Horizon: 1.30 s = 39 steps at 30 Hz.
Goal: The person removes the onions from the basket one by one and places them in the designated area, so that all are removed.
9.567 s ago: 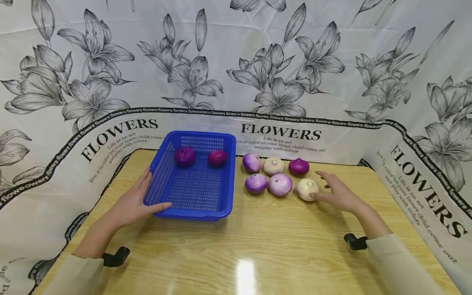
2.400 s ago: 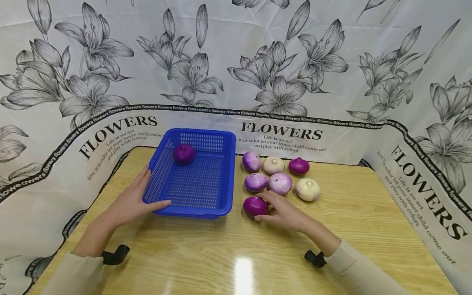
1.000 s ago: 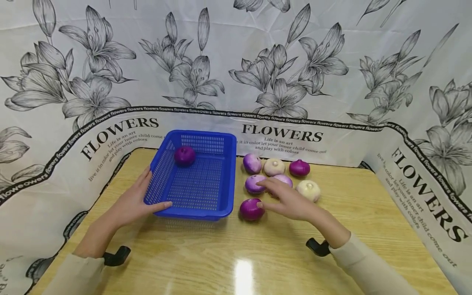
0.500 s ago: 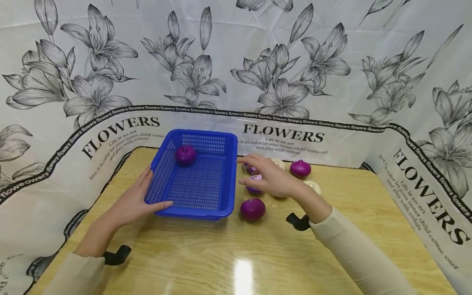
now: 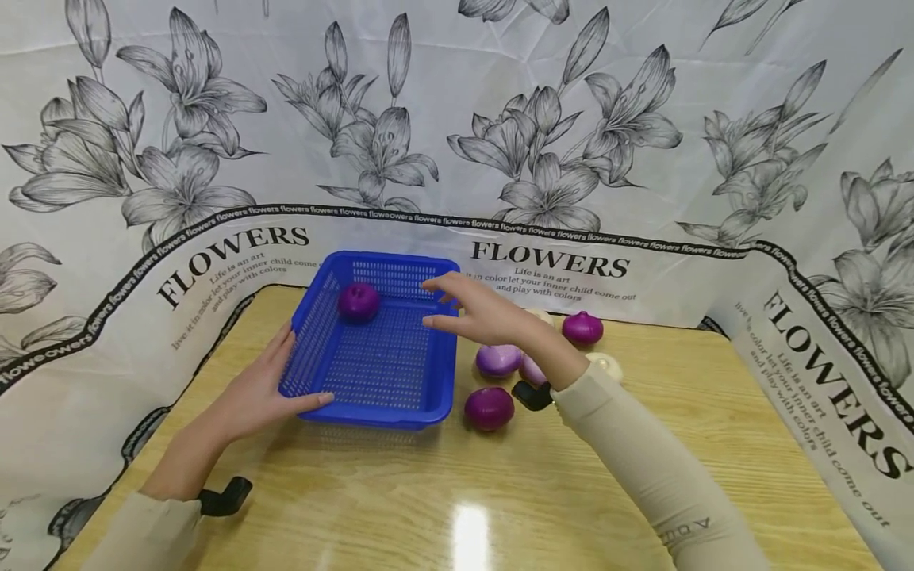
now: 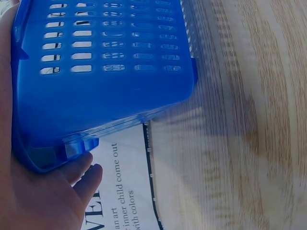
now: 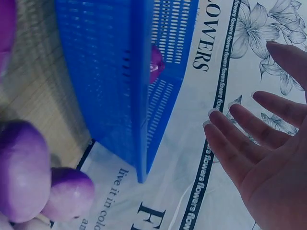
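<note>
My left hand (image 5: 253,396) grips the left front corner of a blue slotted plastic basket (image 5: 371,412). Its thumb lies over the front rim, and in the left wrist view its fingertips (image 6: 88,184) curl under the rim. A dark purple onion (image 5: 359,302) sits at the back left inside the basket. My right hand (image 5: 481,309) hovers over the basket's right rim with fingers spread, holding nothing; the right wrist view shows its bare palm (image 7: 273,187). Another purple onion (image 5: 489,409) rests on the table just right of the basket.
Right of the basket sit purple-and-white onions (image 5: 497,361), a pointed purple onion (image 5: 582,327) and pale onions (image 5: 605,366), partly hidden by my right arm. A flower-printed cloth (image 5: 550,277) stands behind the wooden table (image 5: 371,500).
The second purple onion has gone from the basket's back right to the table. My right hand let it go, then rose left over the basket's rim. My left hand stays put.
</note>
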### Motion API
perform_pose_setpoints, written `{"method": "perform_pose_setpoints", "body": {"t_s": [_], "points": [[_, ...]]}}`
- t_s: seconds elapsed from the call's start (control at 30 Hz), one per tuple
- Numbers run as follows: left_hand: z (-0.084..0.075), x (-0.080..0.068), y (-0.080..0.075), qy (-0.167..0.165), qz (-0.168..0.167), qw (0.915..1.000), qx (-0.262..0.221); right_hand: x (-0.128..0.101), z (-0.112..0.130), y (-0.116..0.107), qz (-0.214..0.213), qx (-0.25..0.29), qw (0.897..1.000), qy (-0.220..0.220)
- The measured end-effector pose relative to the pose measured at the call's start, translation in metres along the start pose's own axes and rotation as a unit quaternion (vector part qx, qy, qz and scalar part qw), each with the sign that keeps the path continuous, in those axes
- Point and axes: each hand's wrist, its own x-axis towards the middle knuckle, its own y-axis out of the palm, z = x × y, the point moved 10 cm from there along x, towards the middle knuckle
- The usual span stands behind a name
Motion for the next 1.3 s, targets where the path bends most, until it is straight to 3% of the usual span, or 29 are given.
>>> {"method": "perform_pose_setpoints", "body": {"t_s": [0.27,0.6,1.13,1.3], "points": [[0.0,0.0,-0.002,-0.001,-0.002,1.0,0.005,0.055,0.007,0.012,0.016,-0.024,1.0,0.001],[0.0,0.001,-0.001,-0.003,0.0,0.9998,0.022,0.11,-0.019,0.042,0.018,0.018,0.997,0.072],[0.003,0.004,0.001,-0.002,0.003,0.9995,0.031,0.144,-0.063,0.108,0.031,0.089,0.983,0.159],[0.007,0.003,0.004,-0.009,0.008,0.9993,0.035,0.148,-0.064,0.127,0.049,0.114,0.98,0.154]]}}
